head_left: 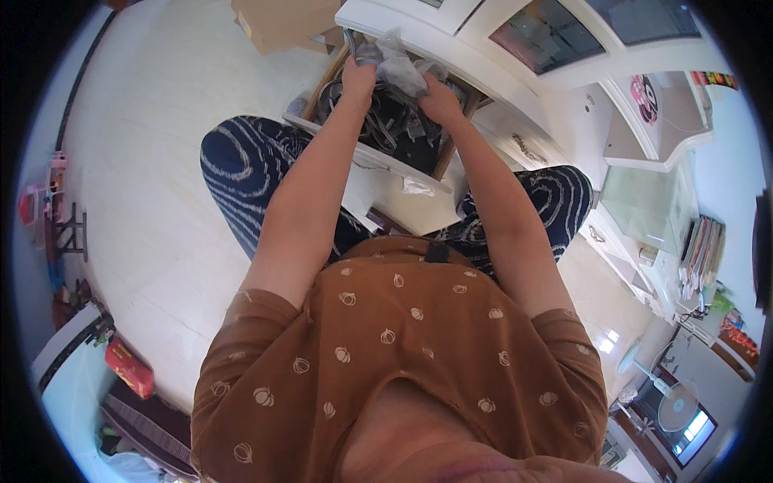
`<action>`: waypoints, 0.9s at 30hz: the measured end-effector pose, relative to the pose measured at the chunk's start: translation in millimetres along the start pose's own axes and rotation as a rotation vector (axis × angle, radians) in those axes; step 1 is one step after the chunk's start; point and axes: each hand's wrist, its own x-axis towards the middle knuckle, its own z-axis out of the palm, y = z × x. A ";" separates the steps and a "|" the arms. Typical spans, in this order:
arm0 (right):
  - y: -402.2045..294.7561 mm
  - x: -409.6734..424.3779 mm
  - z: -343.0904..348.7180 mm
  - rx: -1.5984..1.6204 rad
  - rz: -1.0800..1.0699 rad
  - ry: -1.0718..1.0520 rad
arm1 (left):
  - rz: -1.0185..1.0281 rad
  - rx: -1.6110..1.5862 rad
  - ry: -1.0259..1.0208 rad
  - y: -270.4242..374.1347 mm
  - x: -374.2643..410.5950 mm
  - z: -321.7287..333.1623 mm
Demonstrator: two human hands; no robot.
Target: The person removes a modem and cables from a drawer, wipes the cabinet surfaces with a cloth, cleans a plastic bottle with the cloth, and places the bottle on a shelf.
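Observation:
An open white drawer (389,158) is pulled out of the cabinet before me, full of tangled dark and grey cables (386,121). Over its far left corner, my left hand (360,77) grips a greyish bundle (367,55), whose exact kind I cannot make out. A grey cable (350,40) rises beside these fingers. My right hand (439,101) holds the side of a crumpled clear plastic bag (403,73) above the cables. The bag lies between both hands, and its contents are hard to tell.
A cardboard box (287,24) stands on the floor beyond the drawer. The white cabinet (513,78) with glass panes rises behind it. Scraps of clear plastic (418,186) lie under the drawer front. My bent knees flank the drawer. A glass tank (643,202) sits at right.

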 end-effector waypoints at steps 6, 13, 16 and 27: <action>10.5 33.3 20.7 -0.097 0.011 0.034 | 0.183 0.079 -0.143 -24.5 33.6 13.4; 4.6 73.9 43.4 -0.372 -0.179 0.133 | 0.096 0.999 -0.194 -73.7 59.5 3.9; 17.6 86.4 52.3 -0.463 -0.136 0.223 | 0.103 0.722 0.212 -18.7 7.2 23.9; 9.8 17.8 60.3 -0.555 -0.374 0.314 | 0.781 1.263 -0.021 -28.4 12.8 11.4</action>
